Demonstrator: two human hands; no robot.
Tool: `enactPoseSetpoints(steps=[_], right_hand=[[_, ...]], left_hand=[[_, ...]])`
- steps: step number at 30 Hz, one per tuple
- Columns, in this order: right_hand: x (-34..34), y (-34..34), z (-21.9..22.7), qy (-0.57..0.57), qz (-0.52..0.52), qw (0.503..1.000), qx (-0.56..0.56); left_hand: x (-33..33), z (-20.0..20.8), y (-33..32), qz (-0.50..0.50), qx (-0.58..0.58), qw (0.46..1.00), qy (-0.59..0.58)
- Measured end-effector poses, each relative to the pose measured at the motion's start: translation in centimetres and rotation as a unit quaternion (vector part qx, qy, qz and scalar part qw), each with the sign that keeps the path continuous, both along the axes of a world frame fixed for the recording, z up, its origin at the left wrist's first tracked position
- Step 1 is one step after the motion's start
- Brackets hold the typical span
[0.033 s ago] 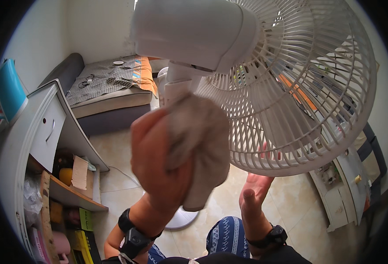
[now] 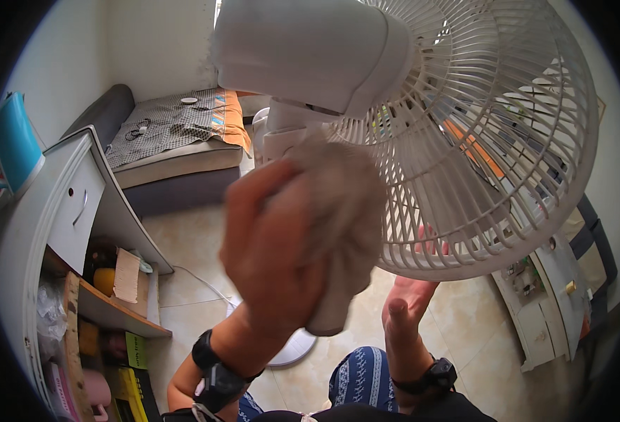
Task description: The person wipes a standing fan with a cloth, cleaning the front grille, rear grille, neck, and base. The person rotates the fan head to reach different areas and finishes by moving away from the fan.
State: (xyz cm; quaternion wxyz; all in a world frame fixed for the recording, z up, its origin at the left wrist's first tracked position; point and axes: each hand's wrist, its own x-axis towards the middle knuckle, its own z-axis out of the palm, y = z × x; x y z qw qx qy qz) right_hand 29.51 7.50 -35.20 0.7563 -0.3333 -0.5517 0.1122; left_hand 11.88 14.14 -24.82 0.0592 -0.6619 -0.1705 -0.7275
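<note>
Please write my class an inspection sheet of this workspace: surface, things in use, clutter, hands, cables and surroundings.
Surface: pale tiled floor, with a round white base standing on it.
Things in use: white caged fan; bunched greyish cloth, blurred.
Clutter: clear plastic bag and pink mug in the left cabinet; blue jug on top.
Hands: left hand grips the cloth; right hand is open at the fan's lower rim, contact unclear.
Cables: white cable on the floor; dark coiled cable on the checked cover.
Surroundings: padded seat under that cover; white cabinet on the right.
</note>
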Motion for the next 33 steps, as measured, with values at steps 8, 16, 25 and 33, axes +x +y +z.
enactPoseSetpoints(steps=[8,16,25,33], right_hand=[[-2.6,3.4,2.8,0.168,0.039,0.981,0.094],[-2.4,3.7,3.0,0.127,0.025,0.986,0.106],[-3.0,4.7,2.8,0.129,-0.013,0.983,0.133],[-2.6,3.7,3.1,0.054,-0.032,0.994,0.094]], left_hand=[[3.4,4.7,0.5,0.008,-0.026,0.999,0.018],[0.7,0.2,-0.4,0.012,-0.174,0.973,0.152],[0.1,4.4,-0.3,-0.013,0.008,1.000,0.019],[2.7,5.5,1.4,0.022,-0.083,0.989,0.116]])
